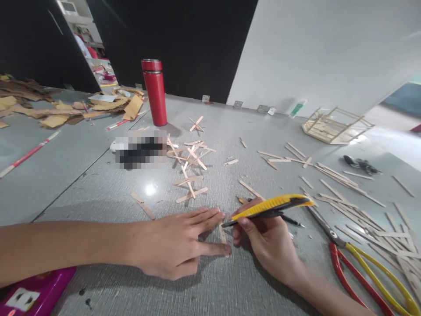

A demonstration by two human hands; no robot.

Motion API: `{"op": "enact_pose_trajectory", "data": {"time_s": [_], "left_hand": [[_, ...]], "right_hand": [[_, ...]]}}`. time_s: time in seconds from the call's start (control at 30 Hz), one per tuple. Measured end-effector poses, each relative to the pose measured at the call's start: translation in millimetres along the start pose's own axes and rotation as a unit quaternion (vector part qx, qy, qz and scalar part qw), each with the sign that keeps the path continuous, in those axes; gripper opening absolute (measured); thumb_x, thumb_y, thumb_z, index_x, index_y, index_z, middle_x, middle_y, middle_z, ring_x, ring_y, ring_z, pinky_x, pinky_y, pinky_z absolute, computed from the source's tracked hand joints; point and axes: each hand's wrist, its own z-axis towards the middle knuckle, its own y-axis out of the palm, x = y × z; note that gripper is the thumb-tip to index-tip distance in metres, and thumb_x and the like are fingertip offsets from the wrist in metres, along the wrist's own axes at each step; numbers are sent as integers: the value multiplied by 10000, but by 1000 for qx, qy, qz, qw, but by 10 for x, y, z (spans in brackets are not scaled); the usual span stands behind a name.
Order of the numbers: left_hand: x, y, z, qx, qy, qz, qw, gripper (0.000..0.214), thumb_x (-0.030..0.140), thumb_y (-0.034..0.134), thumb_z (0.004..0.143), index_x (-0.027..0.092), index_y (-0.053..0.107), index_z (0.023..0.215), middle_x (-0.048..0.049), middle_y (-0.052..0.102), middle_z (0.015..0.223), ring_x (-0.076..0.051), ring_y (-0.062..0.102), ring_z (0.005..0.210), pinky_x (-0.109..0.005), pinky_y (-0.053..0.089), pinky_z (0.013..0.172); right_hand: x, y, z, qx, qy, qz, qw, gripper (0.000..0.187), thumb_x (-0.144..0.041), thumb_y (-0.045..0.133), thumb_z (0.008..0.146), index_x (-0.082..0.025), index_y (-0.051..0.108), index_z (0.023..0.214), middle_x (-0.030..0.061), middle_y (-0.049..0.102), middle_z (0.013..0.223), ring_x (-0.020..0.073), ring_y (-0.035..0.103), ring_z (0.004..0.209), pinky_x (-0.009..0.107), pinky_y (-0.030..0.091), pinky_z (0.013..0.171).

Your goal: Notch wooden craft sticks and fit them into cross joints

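Note:
My left hand (184, 243) lies with its fingers stretched out on the table, pressing a short wooden craft stick (223, 236) down near both ends. In my right hand (268, 245) is a yellow and black utility knife (272, 207), its dark tip at the stick just beside my left fingertips. Partly hidden behind the knife and right hand are a black pen-like tool (292, 220) and another craft stick (250, 189). Beyond my hands, crossed craft sticks (187, 180) form small X shapes.
Red-and-yellow-handled shears (333, 237) and many loose sticks (348, 206) lie to the right. A wooden stick frame (335, 127) stands at the back right. Behind are a red flask (156, 94) and torn cardboard (108, 105). A purple object (49, 292) sits at the lower left.

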Motion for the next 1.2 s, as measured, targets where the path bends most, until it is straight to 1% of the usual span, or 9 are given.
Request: {"op": "enact_pose_trajectory", "data": {"time_s": [0.3, 0.57, 0.67, 0.8, 0.87, 0.97, 1.1, 1.2], "left_hand": [[-3, -2, 2, 7, 2, -10, 1000, 572, 187, 532, 1002, 194, 460, 1569, -150, 90, 1729, -348, 140, 1588, -508, 223, 1296], [-5, 5, -3, 7, 3, -2, 1000, 583, 180, 551, 992, 201, 461, 1568, -143, 123, 1735, -347, 149, 1587, -483, 208, 1303], [-4, 0, -4, 3, 1, 5, 1000, 581, 187, 548, 998, 204, 454, 1571, -147, 137, 1736, -339, 143, 1589, -469, 197, 1305], [-3, 0, -4, -5, 0, 5, 1000, 562, 207, 519, 1017, 205, 446, 1574, -176, 143, 1729, -339, 125, 1590, -482, 201, 1300], [-3, 3, -3, -2, 2, 3, 1000, 560, 203, 523, 1014, 199, 453, 1570, -179, 131, 1729, -346, 133, 1588, -482, 199, 1300], [-1, 7, 2, 5, 3, 3, 1000, 571, 198, 540, 1003, 198, 457, 1568, -159, 115, 1733, -352, 152, 1586, -481, 210, 1300], [11, -1, 12, 10, 4, 12, 1000, 584, 203, 551, 996, 195, 451, 1571, -143, 225, 1719, -332, 174, 1589, -467, 211, 1303], [22, -12, 16, 8, 4, 15, 1000, 579, 201, 551, 992, 194, 461, 1564, -152, 255, 1708, -333, 178, 1589, -484, 208, 1302]], "right_hand": [[-33, -5, 3, -2, 20, 1, 1000, 287, -459, 671, 979, -200, 647, 857, 9, 678, 623, 159, 655, 529, 277, 581, 532], [-26, -7, -4, -4, 23, -11, 1000, 300, -471, 660, 983, -196, 639, 866, 10, 673, 624, 158, 655, 534, 268, 577, 525], [-33, -8, -11, -5, 24, -20, 1000, 305, -477, 647, 986, -196, 634, 867, 13, 676, 618, 163, 657, 525, 276, 578, 519], [-26, -5, -11, -2, 19, -44, 999, 312, -485, 632, 981, -201, 634, 853, 18, 676, 609, 175, 659, 526, 294, 582, 519], [-22, -4, -5, 0, 17, -65, 998, 319, -480, 613, 984, -206, 634, 821, 22, 681, 605, 182, 661, 524, 304, 576, 513], [-45, 7, 9, 9, 12, -114, 993, 344, -434, 613, 978, -217, 640, 713, 37, 698, 577, 191, 665, 521, 315, 546, 521], [-136, 61, 42, 28, 8, -175, 984, 359, -364, 693, 929, -225, 646, 601, 35, 708, 549, 184, 650, 516, 334, 508, 576], [-168, 92, 100, 28, 34, -174, 984, 409, -376, 650, 964, -218, 629, 588, 45, 710, 529, 177, 653, 492, 327, 521, 563]]}}
